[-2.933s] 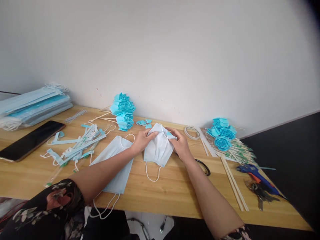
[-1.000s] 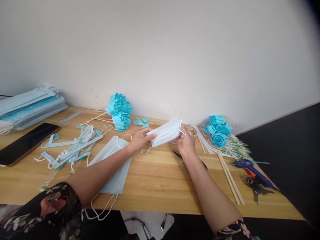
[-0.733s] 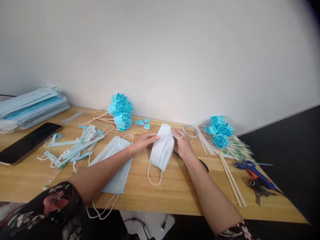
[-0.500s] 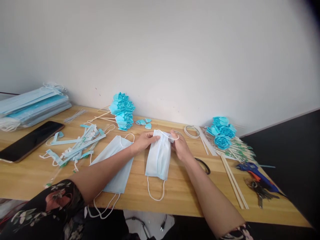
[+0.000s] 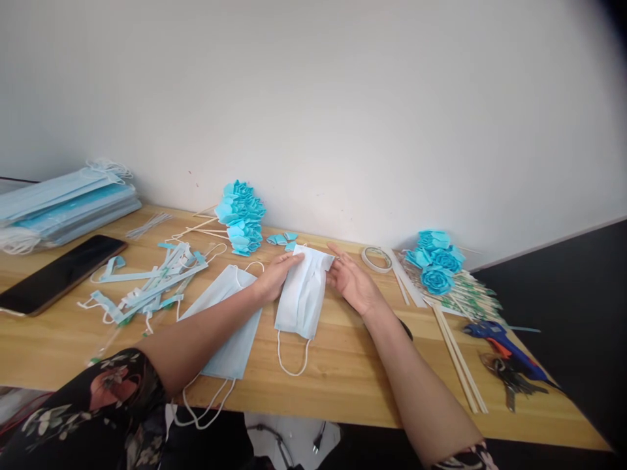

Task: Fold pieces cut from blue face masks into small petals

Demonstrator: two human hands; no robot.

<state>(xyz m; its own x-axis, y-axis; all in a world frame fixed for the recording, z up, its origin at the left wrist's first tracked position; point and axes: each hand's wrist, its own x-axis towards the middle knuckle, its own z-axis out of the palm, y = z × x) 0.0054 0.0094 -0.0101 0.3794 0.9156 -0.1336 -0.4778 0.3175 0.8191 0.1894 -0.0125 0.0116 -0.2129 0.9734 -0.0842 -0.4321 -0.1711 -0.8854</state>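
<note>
A pale blue face mask (image 5: 301,294) hangs lengthwise over the table, its lower white ear loop dangling down. My left hand (image 5: 274,276) pinches its upper left edge, thumb in front. At the upper right edge, where the fabric is folded over, is my right hand (image 5: 353,282); its fingers are apart, the index raised, and some fingertips are at or behind the edge. The upper ear loop is mostly hidden. Partly under my left forearm lies a second face mask (image 5: 230,349). A black curved handle (image 5: 405,328) shows beside my right wrist.
Cut mask strips (image 5: 151,281), a phone (image 5: 63,274) and stacked masks (image 5: 73,205) lie left. Blue fabric flowers (image 5: 240,219) and small folded pieces (image 5: 281,240) are behind. Right are a tape roll (image 5: 376,259), more flowers (image 5: 435,264), wooden sticks (image 5: 460,359), a glue gun (image 5: 509,349) and keys (image 5: 512,382).
The held mask has shifted slightly left and up. My right hand's fingers have loosened from the top edge and spread, and the upper ear loop has gone mostly out of sight.
</note>
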